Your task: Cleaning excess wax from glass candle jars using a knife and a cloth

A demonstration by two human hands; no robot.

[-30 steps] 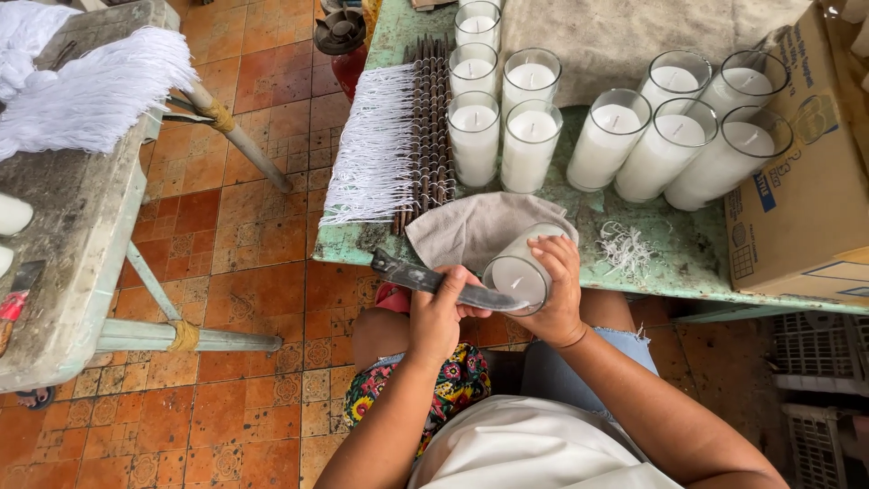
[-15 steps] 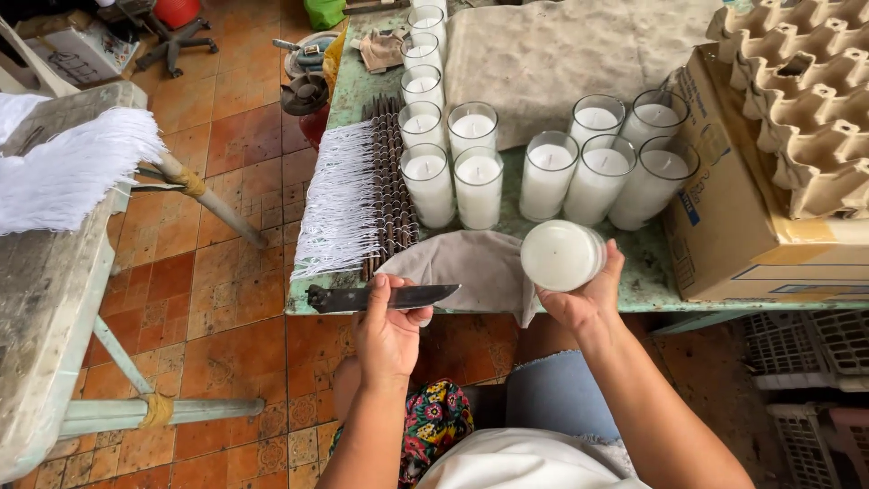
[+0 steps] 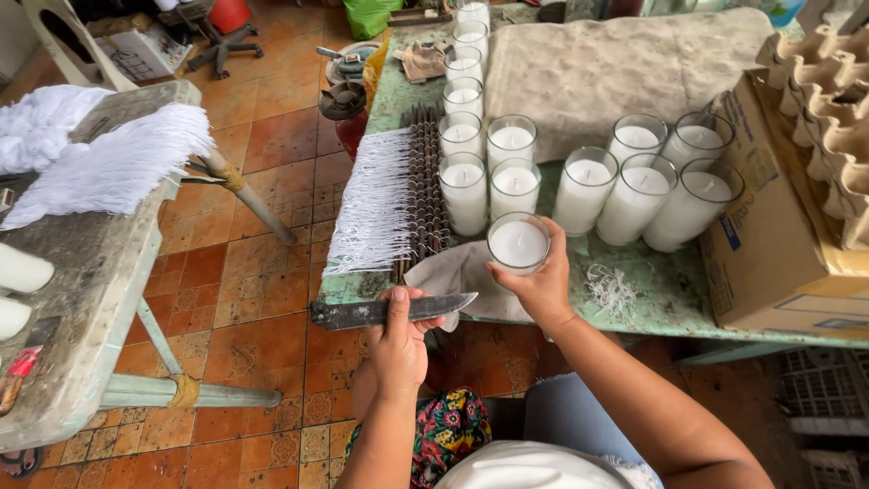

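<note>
Green worktable (image 3: pixel 652 299) carries, as I read it, rows of filled candle glasses (image 3: pixel 579 181), so most units look finished. I see my right hand (image 3: pixel 539 276) wrapped round one candle (image 3: pixel 518 243) at the near row. My left hand (image 3: pixel 398 340) is clenched on a knife (image 3: pixel 389 312) beside a cloth (image 3: pixel 462 276); placement remains.

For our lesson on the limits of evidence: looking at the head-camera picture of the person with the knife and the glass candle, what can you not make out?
- Head view: lower part of the glass candle, covered by the right hand.
- Middle of the knife, wrapped by the left hand.
- Cardboard box: cut off by the right edge.
- Grey cloth: partly behind hands and knife.
- Candle wick: too small to tell.
</note>
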